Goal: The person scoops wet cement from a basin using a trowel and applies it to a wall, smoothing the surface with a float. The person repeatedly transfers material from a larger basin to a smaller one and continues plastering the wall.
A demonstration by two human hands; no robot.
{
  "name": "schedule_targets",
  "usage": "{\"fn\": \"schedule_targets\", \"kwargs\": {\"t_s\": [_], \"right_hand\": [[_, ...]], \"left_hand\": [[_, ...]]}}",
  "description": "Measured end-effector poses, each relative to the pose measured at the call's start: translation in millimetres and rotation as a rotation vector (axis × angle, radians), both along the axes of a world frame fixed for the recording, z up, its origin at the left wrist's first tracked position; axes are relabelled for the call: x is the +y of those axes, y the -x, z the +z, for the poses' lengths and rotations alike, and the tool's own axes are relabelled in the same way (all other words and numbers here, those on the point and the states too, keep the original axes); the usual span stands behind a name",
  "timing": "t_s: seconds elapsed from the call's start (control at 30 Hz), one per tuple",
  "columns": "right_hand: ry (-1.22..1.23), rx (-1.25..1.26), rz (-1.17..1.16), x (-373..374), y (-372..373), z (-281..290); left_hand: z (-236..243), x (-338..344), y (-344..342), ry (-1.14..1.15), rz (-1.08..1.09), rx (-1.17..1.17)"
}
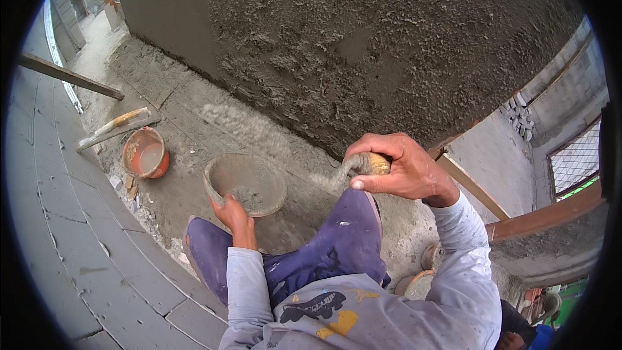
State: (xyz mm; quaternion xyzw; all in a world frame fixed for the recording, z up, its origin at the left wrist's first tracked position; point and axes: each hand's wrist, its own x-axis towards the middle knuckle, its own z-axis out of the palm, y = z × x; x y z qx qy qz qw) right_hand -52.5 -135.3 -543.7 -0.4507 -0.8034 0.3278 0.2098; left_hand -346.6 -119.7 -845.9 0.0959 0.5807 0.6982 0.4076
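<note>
My left hand point(235, 220) grips the near rim of a round, mortar-stained bowl point(214, 172) with some wet grey mortar in its bottom. In front of my right knee, my right hand point(411, 167) is closed round the wooden handle of a trowel point(378, 164). The trowel's neck is coated in grey mortar, and its blade is smeared by motion, so its shape cannot be made out. Beyond both hands rises a wall point(363, 45) covered with rough, wet grey plaster, smoother at its left end. A pale, blurred streak of mortar point(246, 126) shows between bowl and wall.
A small orange bucket point(163, 165) with liquid stands to the left, beside a plastering float point(120, 126) with a yellowish handle. Grey block wall point(84, 240) curves along the left. A wooden beam point(71, 76) juts in. At lower right are buckets point(414, 285) and part of another person point(515, 330).
</note>
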Motion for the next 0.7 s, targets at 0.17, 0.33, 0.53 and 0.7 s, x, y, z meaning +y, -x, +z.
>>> {"fn": "schedule_targets", "kwargs": {"t_s": [0.17, 0.33, 0.53, 0.7], "right_hand": [[-0.24, -0.565, -0.393, 68.9, -74.4, -7.6], [-0.73, -0.061, -0.656, 44.9, -57.1, 30.2], [-0.006, -0.045, -0.693, -4.3, -89.4, -108.4], [0.063, -0.155, -0.829, -82.9, -133.1, -207.1]], "left_hand": [[-12.2, -21.8, 10.9, 0.054, -0.069, 0.044], [15.3, -28.5, 34.5, 0.051, -0.028, 0.115], [22.9, 12.4, 100.0, -0.017, -0.151, 0.185], [42.5, 43.1, 163.2, -0.024, -0.234, 0.56]]}}
